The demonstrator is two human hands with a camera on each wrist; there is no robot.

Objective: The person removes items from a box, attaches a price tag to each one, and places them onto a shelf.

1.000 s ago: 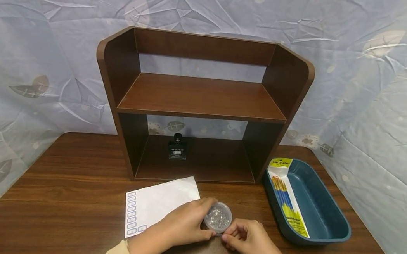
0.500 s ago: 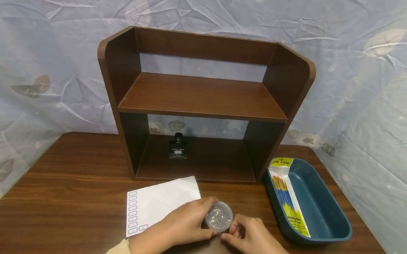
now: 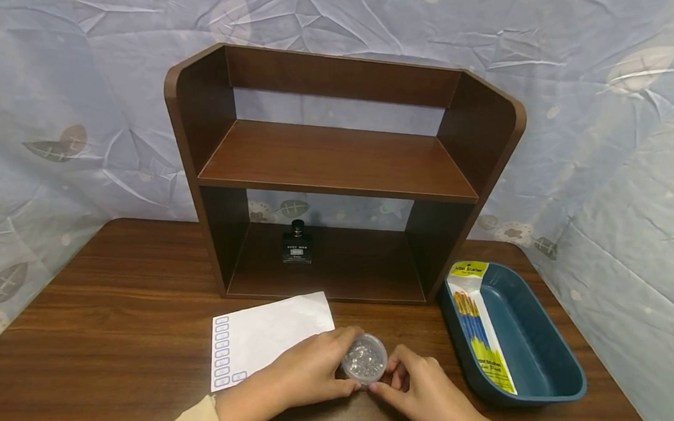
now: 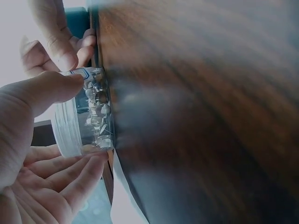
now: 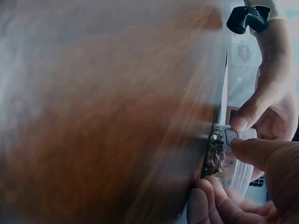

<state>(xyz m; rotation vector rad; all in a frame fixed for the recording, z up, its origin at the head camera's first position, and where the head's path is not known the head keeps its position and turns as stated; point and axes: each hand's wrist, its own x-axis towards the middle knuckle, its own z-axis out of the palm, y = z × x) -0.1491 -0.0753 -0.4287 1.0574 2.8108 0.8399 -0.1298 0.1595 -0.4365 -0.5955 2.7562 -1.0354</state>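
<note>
A round clear plastic jar (image 3: pixel 365 359) with small shiny metal pieces, possibly thumbtacks, stands on the table before me. My left hand (image 3: pixel 314 369) grips it from the left, thumb in front and fingers behind. On the jar's near side sits a small blue-bordered label (image 5: pixel 231 135), with both thumbs touching it in the right wrist view. My right hand (image 3: pixel 420 389) holds the jar's right side between thumb and curled fingers. Under the left forearm lies a white sheet (image 3: pixel 277 327) with several blue-bordered labels along its left edge.
A brown two-tier shelf (image 3: pixel 334 165) stands behind the sheet, a dark perfume bottle (image 3: pixel 296 245) on its lower level. At the right is a blue-green tray (image 3: pixel 548 345) holding a pack of artist brushes (image 3: pixel 477 330). Patterned cloth (image 3: pixel 77 123) hangs around the brown table (image 3: pixel 101 328).
My right hand has moved slightly up along the jar, its thumb now against the jar's near side and its index finger at the right side. The left hand keeps its hold.
</note>
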